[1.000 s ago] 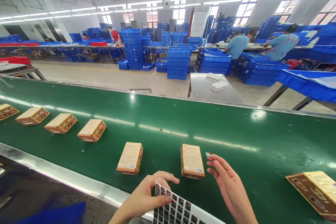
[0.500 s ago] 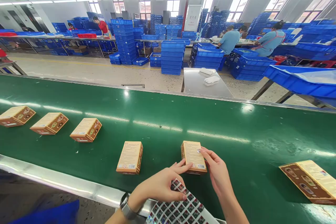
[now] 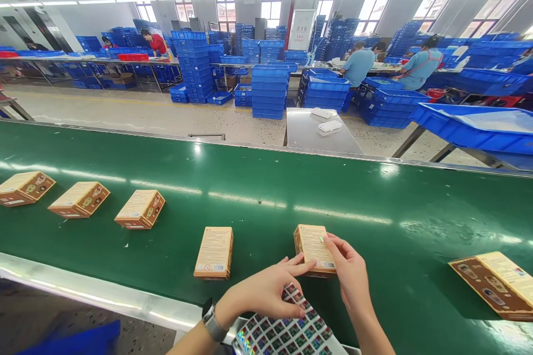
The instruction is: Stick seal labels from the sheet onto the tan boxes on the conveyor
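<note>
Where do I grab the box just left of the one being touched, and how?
I'd come from above and pinch the cream-and-brown box by its two long sides, thumb on one, fingers on the other. It lies flat on the green conveyor belt, with space beside both straight sides.

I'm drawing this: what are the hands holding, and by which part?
The left hand holds the sticker sheet by its top corner, thumb on top. The right hand touches a shiny sticker on the box; whether it grips is unclear.
</note>
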The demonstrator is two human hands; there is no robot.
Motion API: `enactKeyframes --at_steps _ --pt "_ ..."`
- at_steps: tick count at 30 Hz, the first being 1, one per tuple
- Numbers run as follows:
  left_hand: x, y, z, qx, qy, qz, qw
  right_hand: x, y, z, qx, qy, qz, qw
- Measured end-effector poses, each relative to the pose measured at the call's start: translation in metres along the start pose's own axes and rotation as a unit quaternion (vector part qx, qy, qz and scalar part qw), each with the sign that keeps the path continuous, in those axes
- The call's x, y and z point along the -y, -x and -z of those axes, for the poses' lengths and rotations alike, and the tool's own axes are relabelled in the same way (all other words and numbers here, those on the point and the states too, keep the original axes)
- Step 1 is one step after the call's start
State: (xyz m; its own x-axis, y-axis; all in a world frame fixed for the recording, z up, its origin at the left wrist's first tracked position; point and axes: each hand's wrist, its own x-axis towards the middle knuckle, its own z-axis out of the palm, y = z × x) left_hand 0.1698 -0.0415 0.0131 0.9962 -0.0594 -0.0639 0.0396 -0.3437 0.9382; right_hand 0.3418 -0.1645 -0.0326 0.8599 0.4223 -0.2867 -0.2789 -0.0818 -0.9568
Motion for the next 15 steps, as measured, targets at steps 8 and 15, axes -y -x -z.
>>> enactKeyframes --at_steps 8,15 --pt "-0.007 -0.018 -0.009 0.007 0.008 -0.011 1.000 0.011 0.001 0.013 -0.060 0.256 0.136 0.955" --pt "-0.024 0.023 -0.018 -0.057 0.078 0.043 0.994 0.050 0.009 0.016 -0.095 0.310 0.156 0.933"
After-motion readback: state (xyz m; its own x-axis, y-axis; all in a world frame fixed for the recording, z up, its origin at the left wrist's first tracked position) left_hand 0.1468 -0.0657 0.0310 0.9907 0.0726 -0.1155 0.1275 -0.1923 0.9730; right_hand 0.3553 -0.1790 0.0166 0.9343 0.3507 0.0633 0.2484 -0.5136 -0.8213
